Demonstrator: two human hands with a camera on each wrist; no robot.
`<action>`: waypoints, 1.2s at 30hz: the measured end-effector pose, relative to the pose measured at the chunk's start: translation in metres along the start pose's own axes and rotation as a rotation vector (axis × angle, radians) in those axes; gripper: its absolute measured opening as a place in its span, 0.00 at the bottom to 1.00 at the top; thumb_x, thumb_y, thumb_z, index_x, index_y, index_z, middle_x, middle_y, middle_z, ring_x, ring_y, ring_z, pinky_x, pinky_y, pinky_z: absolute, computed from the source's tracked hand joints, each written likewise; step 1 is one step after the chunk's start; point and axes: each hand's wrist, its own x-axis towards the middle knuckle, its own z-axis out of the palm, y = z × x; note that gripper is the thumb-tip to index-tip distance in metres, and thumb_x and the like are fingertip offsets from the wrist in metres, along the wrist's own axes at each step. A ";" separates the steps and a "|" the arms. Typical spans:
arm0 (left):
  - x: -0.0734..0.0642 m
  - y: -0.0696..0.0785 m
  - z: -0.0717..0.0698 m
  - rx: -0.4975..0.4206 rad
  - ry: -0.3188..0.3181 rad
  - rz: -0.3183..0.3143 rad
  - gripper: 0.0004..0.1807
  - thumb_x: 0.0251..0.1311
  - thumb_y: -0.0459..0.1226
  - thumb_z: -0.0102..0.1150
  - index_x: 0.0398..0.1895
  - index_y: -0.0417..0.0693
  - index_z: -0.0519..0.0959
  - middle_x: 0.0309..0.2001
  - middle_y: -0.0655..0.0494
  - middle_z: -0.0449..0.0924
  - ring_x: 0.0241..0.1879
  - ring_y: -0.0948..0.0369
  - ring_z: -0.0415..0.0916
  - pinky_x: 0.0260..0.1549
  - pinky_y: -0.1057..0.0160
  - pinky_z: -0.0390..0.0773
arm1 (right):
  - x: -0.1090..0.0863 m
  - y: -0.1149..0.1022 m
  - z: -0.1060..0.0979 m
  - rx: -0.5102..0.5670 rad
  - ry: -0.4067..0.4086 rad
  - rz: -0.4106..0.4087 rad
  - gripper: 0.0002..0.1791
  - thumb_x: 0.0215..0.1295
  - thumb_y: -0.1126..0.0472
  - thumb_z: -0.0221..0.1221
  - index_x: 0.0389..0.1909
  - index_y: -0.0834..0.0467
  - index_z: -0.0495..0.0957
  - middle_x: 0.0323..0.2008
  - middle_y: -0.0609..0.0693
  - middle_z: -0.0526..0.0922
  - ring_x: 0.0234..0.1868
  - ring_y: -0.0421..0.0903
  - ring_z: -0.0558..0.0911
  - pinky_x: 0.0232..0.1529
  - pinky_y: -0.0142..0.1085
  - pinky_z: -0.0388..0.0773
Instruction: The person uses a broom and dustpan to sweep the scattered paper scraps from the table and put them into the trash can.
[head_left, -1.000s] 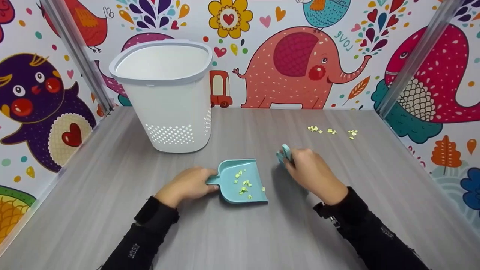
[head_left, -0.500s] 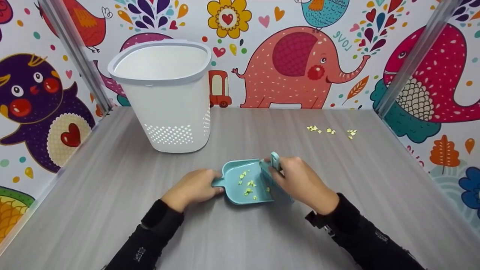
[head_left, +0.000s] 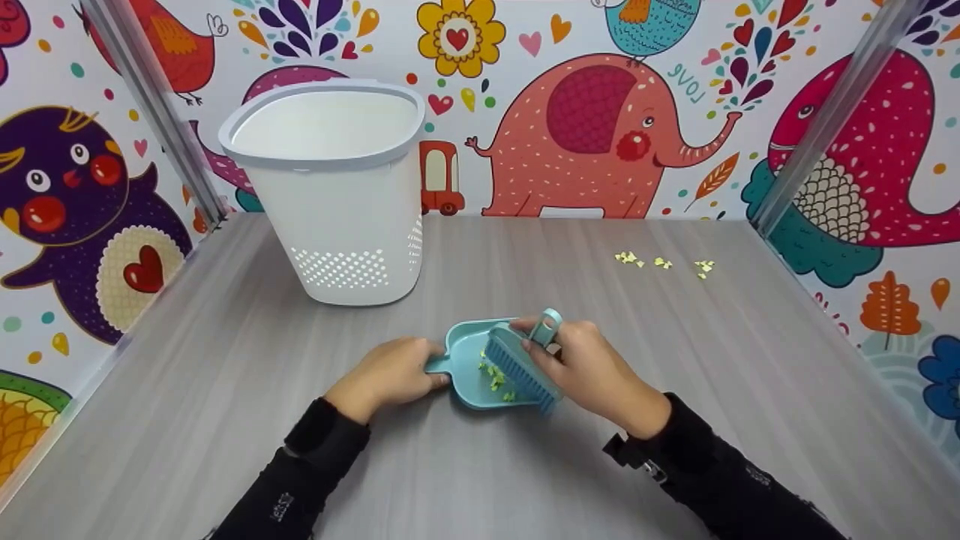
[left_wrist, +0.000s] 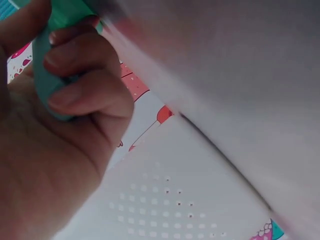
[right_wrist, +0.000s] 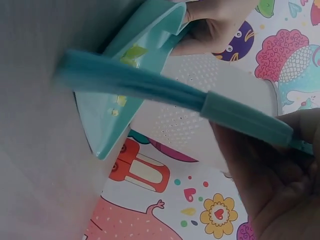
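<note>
In the head view my left hand (head_left: pixel 386 375) grips the short handle of a light-blue dustpan (head_left: pixel 465 382) at the middle of the table. The left wrist view shows its fingers (left_wrist: pixel 85 95) curled round that handle. My right hand (head_left: pixel 600 367) holds a matching hand brush (head_left: pixel 521 364) by its looped handle. The brush's bristles reach over the dustpan's open edge and hide part of the pan. Several small yellow-green scraps (head_left: pixel 495 379) lie in the pan, left of the bristles. In the right wrist view the brush (right_wrist: pixel 245 117) crosses in front of the dustpan (right_wrist: pixel 107 132).
A tall white bin (head_left: pixel 337 217) with a grey rim and a perforated lower wall stands at the back left. Three small clusters of yellow scraps (head_left: pixel 628 259) lie at the back right of the grey table (head_left: pixel 480 480). Cartoon-printed walls (head_left: pixel 585 135) enclose the table.
My right hand has moved left and a little down with the brush, from beside the dustpan to over its open edge. My left hand and the dustpan have shifted slightly right.
</note>
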 end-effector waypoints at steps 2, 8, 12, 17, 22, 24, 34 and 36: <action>0.000 0.000 0.000 0.003 0.002 0.000 0.11 0.58 0.45 0.67 0.25 0.54 0.75 0.22 0.64 0.63 0.28 0.61 0.65 0.32 0.58 0.68 | 0.001 -0.002 -0.004 0.052 0.019 -0.009 0.16 0.70 0.60 0.60 0.57 0.57 0.80 0.52 0.47 0.84 0.45 0.37 0.84 0.37 0.34 0.82; 0.000 0.000 0.000 -0.004 -0.005 -0.008 0.09 0.59 0.45 0.67 0.28 0.54 0.77 0.23 0.63 0.65 0.29 0.61 0.66 0.32 0.58 0.68 | 0.004 -0.004 -0.030 0.118 0.159 -0.036 0.17 0.69 0.60 0.60 0.57 0.56 0.80 0.50 0.49 0.84 0.46 0.44 0.85 0.38 0.39 0.83; 0.000 0.000 -0.001 -0.005 -0.013 -0.022 0.10 0.59 0.45 0.67 0.27 0.54 0.77 0.23 0.63 0.63 0.29 0.61 0.66 0.31 0.58 0.66 | 0.006 -0.001 -0.051 0.084 0.234 -0.019 0.17 0.68 0.61 0.61 0.57 0.55 0.80 0.50 0.50 0.85 0.45 0.47 0.86 0.37 0.44 0.83; 0.000 0.000 -0.001 -0.007 -0.012 -0.039 0.07 0.59 0.45 0.67 0.34 0.53 0.81 0.26 0.62 0.69 0.31 0.60 0.68 0.35 0.56 0.69 | 0.008 0.009 -0.068 -0.023 0.255 0.064 0.17 0.67 0.62 0.62 0.57 0.55 0.80 0.50 0.51 0.84 0.44 0.49 0.85 0.37 0.48 0.83; 0.000 0.000 0.000 -0.011 -0.013 -0.038 0.07 0.59 0.44 0.67 0.33 0.52 0.81 0.26 0.62 0.69 0.31 0.60 0.68 0.36 0.56 0.70 | 0.011 0.027 -0.068 -0.113 0.156 0.159 0.16 0.68 0.63 0.61 0.56 0.60 0.79 0.48 0.56 0.84 0.41 0.51 0.86 0.39 0.48 0.82; 0.000 -0.001 0.001 -0.009 -0.013 -0.031 0.08 0.59 0.44 0.67 0.30 0.53 0.79 0.24 0.63 0.66 0.30 0.61 0.67 0.34 0.57 0.68 | 0.012 0.033 -0.064 -0.110 0.112 0.198 0.15 0.69 0.63 0.60 0.55 0.61 0.79 0.47 0.57 0.84 0.40 0.52 0.86 0.40 0.49 0.82; 0.001 0.000 0.001 0.004 -0.013 -0.012 0.11 0.60 0.44 0.66 0.25 0.52 0.75 0.22 0.63 0.59 0.28 0.61 0.64 0.31 0.59 0.65 | 0.013 0.045 -0.047 -0.121 0.013 0.255 0.14 0.68 0.64 0.60 0.52 0.63 0.81 0.46 0.57 0.85 0.40 0.48 0.82 0.43 0.48 0.81; 0.001 0.000 0.001 -0.002 -0.013 -0.014 0.10 0.60 0.44 0.66 0.26 0.53 0.76 0.22 0.63 0.60 0.28 0.61 0.65 0.32 0.58 0.66 | 0.013 0.045 -0.045 -0.129 0.003 0.259 0.14 0.68 0.64 0.60 0.52 0.63 0.81 0.46 0.57 0.85 0.38 0.48 0.81 0.41 0.45 0.80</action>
